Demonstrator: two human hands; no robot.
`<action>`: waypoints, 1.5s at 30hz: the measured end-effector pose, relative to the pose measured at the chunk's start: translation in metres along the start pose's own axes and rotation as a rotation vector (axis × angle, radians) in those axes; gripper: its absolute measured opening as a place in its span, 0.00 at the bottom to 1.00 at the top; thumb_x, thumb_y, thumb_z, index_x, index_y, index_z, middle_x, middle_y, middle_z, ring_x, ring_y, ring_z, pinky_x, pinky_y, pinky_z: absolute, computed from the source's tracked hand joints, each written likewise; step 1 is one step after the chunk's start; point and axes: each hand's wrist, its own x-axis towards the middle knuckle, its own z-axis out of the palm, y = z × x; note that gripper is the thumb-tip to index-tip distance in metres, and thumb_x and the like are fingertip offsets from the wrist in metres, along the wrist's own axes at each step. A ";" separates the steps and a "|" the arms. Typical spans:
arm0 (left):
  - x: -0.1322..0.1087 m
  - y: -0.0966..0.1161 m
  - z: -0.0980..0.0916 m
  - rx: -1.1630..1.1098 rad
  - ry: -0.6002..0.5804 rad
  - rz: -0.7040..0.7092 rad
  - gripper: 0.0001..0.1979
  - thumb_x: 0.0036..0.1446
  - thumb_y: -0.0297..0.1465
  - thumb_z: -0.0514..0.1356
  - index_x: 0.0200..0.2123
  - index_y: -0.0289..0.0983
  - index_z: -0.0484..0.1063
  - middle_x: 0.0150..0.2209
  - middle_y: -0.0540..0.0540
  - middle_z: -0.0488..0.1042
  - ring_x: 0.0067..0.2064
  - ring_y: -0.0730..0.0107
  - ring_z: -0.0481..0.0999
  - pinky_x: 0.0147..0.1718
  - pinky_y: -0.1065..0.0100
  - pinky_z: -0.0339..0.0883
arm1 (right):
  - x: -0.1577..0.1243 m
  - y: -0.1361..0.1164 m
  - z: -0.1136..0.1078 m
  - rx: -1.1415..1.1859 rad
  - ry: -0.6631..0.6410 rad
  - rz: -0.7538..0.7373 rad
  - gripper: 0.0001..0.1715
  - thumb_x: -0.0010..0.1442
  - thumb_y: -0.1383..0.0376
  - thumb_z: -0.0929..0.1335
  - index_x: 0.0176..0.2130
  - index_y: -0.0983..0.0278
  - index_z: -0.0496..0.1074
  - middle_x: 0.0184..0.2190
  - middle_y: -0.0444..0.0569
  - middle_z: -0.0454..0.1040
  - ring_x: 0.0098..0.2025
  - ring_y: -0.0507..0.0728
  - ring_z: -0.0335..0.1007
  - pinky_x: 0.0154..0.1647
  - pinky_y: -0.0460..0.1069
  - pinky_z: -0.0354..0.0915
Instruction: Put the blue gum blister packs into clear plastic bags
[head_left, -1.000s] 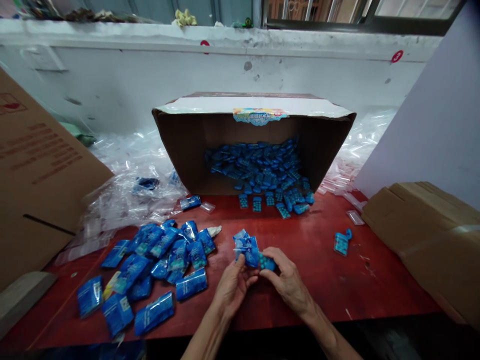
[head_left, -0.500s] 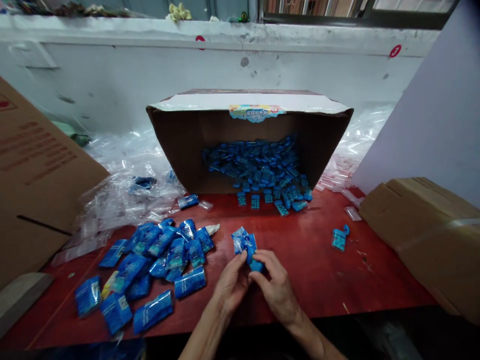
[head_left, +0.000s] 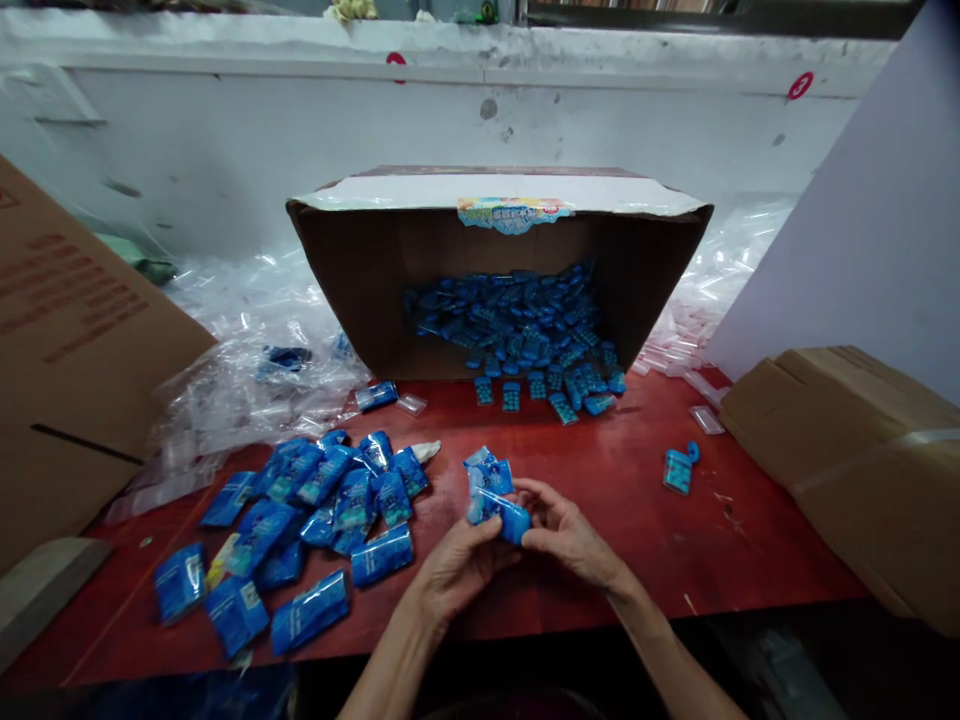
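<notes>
Both my hands meet over the near edge of the red table (head_left: 637, 560). My left hand (head_left: 457, 565) pinches a small clear plastic bag (head_left: 487, 490) filled with blue pieces. My right hand (head_left: 566, 535) is closed on the same bag from the right, fingers at a blue piece (head_left: 514, 520) at its lower end. To the left lies a heap of filled blue bags (head_left: 315, 520). Behind, a cardboard box (head_left: 499, 270) lies on its side with many loose blue pieces (head_left: 525, 330) spilling from it.
A pile of clear plastic bags (head_left: 240, 380) lies at the left rear. A large cardboard sheet (head_left: 67, 350) leans at left, a closed carton (head_left: 862, 450) stands at right. One blue piece (head_left: 679, 468) lies alone on the table. A white wall runs behind.
My right hand has pushed the blue piece leftward into the bag, and both hands have shifted slightly toward me and to the left.
</notes>
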 end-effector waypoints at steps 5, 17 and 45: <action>-0.004 0.002 0.001 0.008 -0.054 0.020 0.09 0.48 0.24 0.58 0.36 0.34 0.69 0.33 0.45 0.74 0.35 0.67 0.73 0.40 0.62 0.63 | 0.000 0.004 -0.004 0.013 -0.051 0.049 0.38 0.41 0.69 0.70 0.51 0.55 0.59 0.29 0.39 0.64 0.26 0.47 0.58 0.28 0.43 0.58; 0.001 -0.008 0.009 0.104 0.083 0.049 0.11 0.44 0.31 0.61 0.34 0.35 0.68 0.29 0.47 0.72 0.30 0.71 0.71 0.32 0.68 0.64 | -0.003 0.007 -0.006 -0.100 0.031 0.073 0.44 0.40 0.72 0.70 0.55 0.55 0.54 0.27 0.38 0.61 0.24 0.46 0.57 0.26 0.42 0.57; -0.021 0.027 -0.018 -0.186 0.376 0.295 0.07 0.51 0.29 0.54 0.34 0.34 0.69 0.23 0.47 0.75 0.26 0.68 0.75 0.29 0.66 0.68 | 0.075 0.035 -0.004 -1.392 0.278 -0.180 0.09 0.57 0.66 0.62 0.31 0.60 0.71 0.31 0.48 0.69 0.36 0.56 0.61 0.36 0.48 0.54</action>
